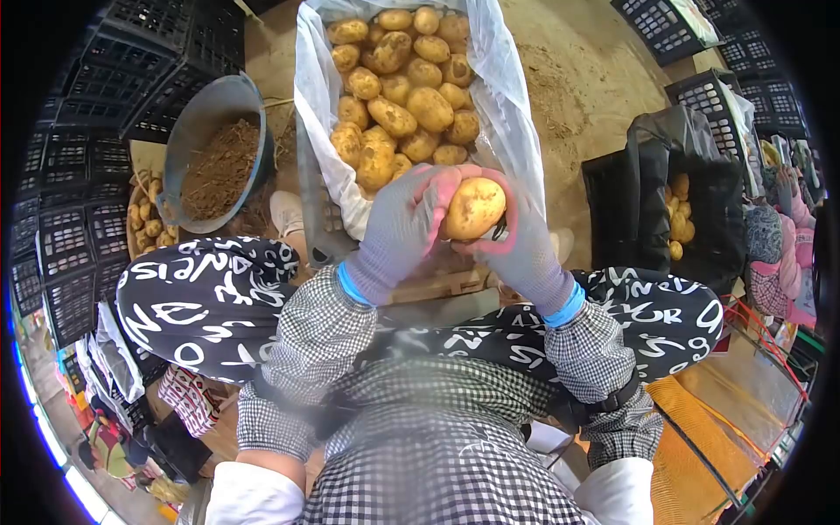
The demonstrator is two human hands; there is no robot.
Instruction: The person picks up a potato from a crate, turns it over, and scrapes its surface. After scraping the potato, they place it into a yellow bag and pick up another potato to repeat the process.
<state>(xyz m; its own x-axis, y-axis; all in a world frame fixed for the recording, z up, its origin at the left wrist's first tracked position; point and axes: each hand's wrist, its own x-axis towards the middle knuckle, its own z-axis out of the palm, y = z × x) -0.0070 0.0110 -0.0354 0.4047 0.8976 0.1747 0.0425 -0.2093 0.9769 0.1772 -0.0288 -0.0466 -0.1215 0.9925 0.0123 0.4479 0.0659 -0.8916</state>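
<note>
The left hand [404,213] and right hand [523,243], both gloved, hold between them a rounded, pale-yellow potato [475,208] flecked with brown, at the near end of a white-lined crate [507,79] of browner potatoes [429,109].

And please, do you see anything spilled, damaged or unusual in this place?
Slightly, yes: loose soil is scattered on the floor right of the lined crate, outside the basin of soil. The potato in the hands also has brown patches; I cannot tell dirt from damage.
</note>
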